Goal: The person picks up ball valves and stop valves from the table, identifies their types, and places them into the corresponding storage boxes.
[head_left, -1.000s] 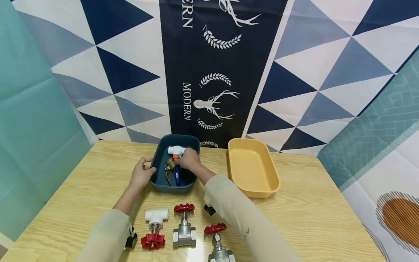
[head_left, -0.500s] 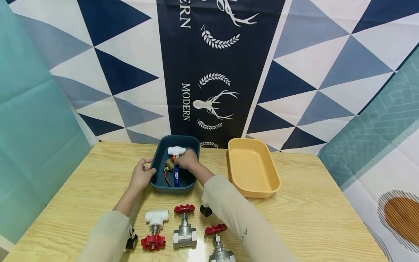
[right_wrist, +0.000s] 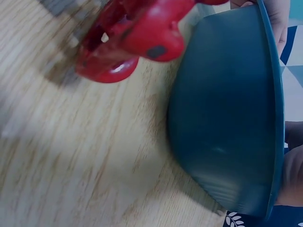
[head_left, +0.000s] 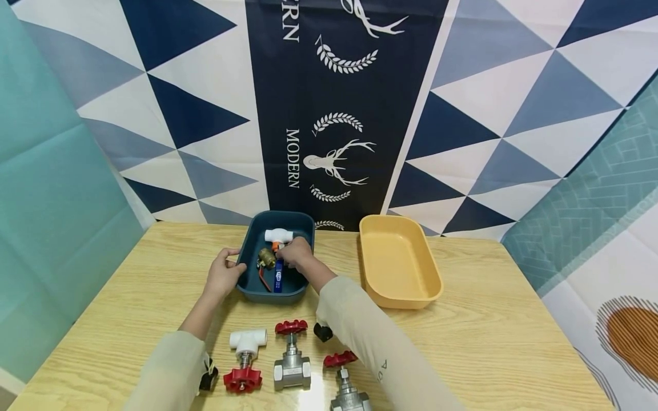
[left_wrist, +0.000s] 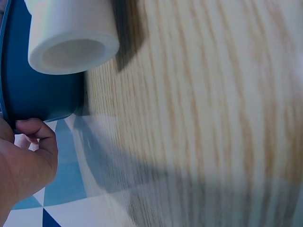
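In the head view, my left hand (head_left: 223, 274) grips the left rim of a dark blue plastic bin (head_left: 275, 297), thumb inside and fingers outside. My right hand (head_left: 297, 253) reaches into the bin from the right. Its curled fingers pinch a ball valve with a blue lever (head_left: 278, 277) near its upper end; the hand hides part of the valve's body. Left of it lies a brass ball valve (head_left: 267, 258) with a red lever. Toward the back of the bin sits a white pipe fitting (head_left: 279, 235) with an orange part. The right wrist view shows the bin's outer wall (right_wrist: 222, 109).
On the wooden table (head_left: 493, 342) before the bin stand a white tee valve (head_left: 248, 342) with a red handwheel and two steel gate valves, one in the middle (head_left: 292, 371) and one beside the right sleeve (head_left: 349, 397). A yellow bin (head_left: 401, 262) stands to the right.
My right hand has shifted slightly lower inside the bin, and the brass and blue-lever valves have moved a little. The left hand stays on the rim.
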A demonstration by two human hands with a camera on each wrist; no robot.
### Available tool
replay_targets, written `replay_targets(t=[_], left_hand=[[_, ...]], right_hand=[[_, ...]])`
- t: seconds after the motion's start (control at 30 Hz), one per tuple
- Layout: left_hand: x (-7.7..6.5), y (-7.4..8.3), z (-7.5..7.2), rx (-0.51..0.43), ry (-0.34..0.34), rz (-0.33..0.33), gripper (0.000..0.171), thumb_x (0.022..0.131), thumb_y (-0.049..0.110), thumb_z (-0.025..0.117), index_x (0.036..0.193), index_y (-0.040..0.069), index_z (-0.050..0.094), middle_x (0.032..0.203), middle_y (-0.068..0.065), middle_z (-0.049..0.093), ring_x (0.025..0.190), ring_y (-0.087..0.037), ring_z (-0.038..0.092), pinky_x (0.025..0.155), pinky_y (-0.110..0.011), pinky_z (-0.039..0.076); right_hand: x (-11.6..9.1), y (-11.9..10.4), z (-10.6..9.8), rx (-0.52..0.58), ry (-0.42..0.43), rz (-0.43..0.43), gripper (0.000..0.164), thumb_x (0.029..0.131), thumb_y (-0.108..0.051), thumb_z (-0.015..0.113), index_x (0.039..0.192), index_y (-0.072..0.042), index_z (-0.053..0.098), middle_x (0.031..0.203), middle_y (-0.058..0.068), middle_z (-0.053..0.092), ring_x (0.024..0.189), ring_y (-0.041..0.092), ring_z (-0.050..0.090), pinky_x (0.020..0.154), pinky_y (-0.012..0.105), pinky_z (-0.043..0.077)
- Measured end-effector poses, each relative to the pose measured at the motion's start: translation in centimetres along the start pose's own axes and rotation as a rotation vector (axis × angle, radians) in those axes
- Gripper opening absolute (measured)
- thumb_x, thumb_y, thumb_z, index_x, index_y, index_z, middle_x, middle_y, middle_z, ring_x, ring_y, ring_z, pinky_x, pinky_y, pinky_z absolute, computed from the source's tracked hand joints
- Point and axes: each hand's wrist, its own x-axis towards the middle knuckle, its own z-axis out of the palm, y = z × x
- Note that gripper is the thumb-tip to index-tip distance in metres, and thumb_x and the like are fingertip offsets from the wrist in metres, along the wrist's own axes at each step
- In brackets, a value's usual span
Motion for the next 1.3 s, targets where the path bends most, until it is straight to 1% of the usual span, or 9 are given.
replay_targets(t=[0.1, 0.23, 0.3, 0.37, 0.4, 0.57, 0.73, 0.87, 1.3], left_hand=[[0.0, 0.2, 0.2, 0.001, -0.005, 0.003, 0.042, 0.091, 0.008, 0.053, 0.131, 0.003, 0.045, 0.073, -0.001, 0.046, 0.06, -0.013, 0.043, 0.052, -0.026, 0.037], [-0.1, 0.4, 0.4, 0.005, -0.01, 0.0, 0.042, 0.091, 0.009, 0.053, 0.132, 0.003, 0.044, 0.073, -0.001, 0.047, 0.058, -0.012, 0.043, 0.051, -0.025, 0.037], [-0.2, 0.5, 0.4, 0.007, -0.013, 0.0, 0.043, 0.09, 0.009, 0.053, 0.132, 0.003, 0.044, 0.074, -0.002, 0.047, 0.058, -0.012, 0.043, 0.051, -0.026, 0.037], [-0.2, 0.6, 0.5, 0.008, -0.015, -0.001, 0.043, 0.091, 0.009, 0.053, 0.132, 0.004, 0.044, 0.074, -0.002, 0.047, 0.058, -0.013, 0.043, 0.051, -0.026, 0.037], [-0.2, 0.7, 0.5, 0.008, -0.016, -0.001, 0.043, 0.091, 0.009, 0.053, 0.132, 0.004, 0.044, 0.074, -0.002, 0.047, 0.057, -0.013, 0.043, 0.051, -0.026, 0.037], [-0.3, 0.7, 0.6, 0.009, -0.018, -0.005, 0.043, 0.091, 0.009, 0.053, 0.133, 0.004, 0.044, 0.076, -0.003, 0.047, 0.058, -0.013, 0.043, 0.051, -0.026, 0.038], [-0.5, 0.8, 0.5, 0.017, -0.02, -0.012, 0.043, 0.092, 0.01, 0.053, 0.133, 0.004, 0.043, 0.077, -0.003, 0.047, 0.059, -0.013, 0.043, 0.052, -0.026, 0.038], [-0.5, 0.9, 0.5, 0.024, -0.017, -0.008, 0.043, 0.092, 0.01, 0.053, 0.134, 0.004, 0.043, 0.076, -0.003, 0.045, 0.059, -0.013, 0.043, 0.052, -0.026, 0.038], [-1.0, 0.8, 0.1, 0.008, -0.028, -0.042, 0.045, 0.092, 0.01, 0.052, 0.135, 0.004, 0.041, 0.077, -0.002, 0.046, 0.053, -0.01, 0.041, 0.047, -0.025, 0.037]], right_hand=[[-0.1, 0.1, -0.1, -0.03, 0.013, -0.007, 0.012, 0.083, -0.014, 0.069, 0.086, -0.004, 0.062, 0.073, 0.003, 0.056, 0.061, 0.016, 0.057, 0.071, 0.034, 0.054], [-0.2, 0.2, -0.2, -0.054, 0.024, -0.01, 0.012, 0.084, -0.013, 0.068, 0.078, -0.005, 0.061, 0.06, 0.0, 0.049, 0.051, 0.012, 0.046, 0.056, 0.029, 0.046], [-0.4, 0.2, -0.4, -0.053, 0.035, -0.025, 0.01, 0.083, -0.011, 0.067, 0.078, -0.004, 0.062, 0.062, 0.0, 0.05, 0.052, 0.013, 0.045, 0.051, 0.026, 0.041], [-0.7, 0.3, -0.5, -0.046, 0.052, -0.053, 0.008, 0.082, -0.009, 0.067, 0.086, -0.002, 0.064, 0.07, 0.002, 0.054, 0.056, 0.014, 0.046, 0.049, 0.024, 0.038], [-0.9, 0.3, -0.5, -0.04, 0.062, -0.07, 0.013, 0.082, -0.009, 0.066, 0.092, -0.001, 0.065, 0.076, 0.004, 0.056, 0.059, 0.014, 0.047, 0.049, 0.023, 0.038], [-1.6, 0.3, -0.8, -0.059, 0.106, -0.13, 0.037, 0.084, -0.012, 0.065, 0.119, -0.001, 0.06, 0.106, 0.011, 0.063, 0.071, 0.016, 0.055, 0.056, 0.023, 0.043], [-2.2, 0.1, -1.0, -0.08, 0.109, -0.162, 0.045, 0.085, -0.018, 0.065, 0.126, -0.002, 0.054, 0.12, 0.012, 0.06, 0.091, 0.02, 0.06, 0.075, 0.029, 0.051], [-2.5, 0.0, -1.2, -0.064, 0.104, -0.183, 0.048, 0.085, -0.022, 0.066, 0.128, -0.003, 0.052, 0.122, 0.013, 0.059, 0.098, 0.022, 0.061, 0.084, 0.033, 0.051], [-3.8, 0.1, -2.1, -0.075, 0.077, -0.241, 0.041, 0.085, -0.024, 0.067, 0.121, -0.007, 0.058, 0.118, 0.009, 0.06, 0.092, 0.017, 0.057, 0.082, 0.03, 0.049]])
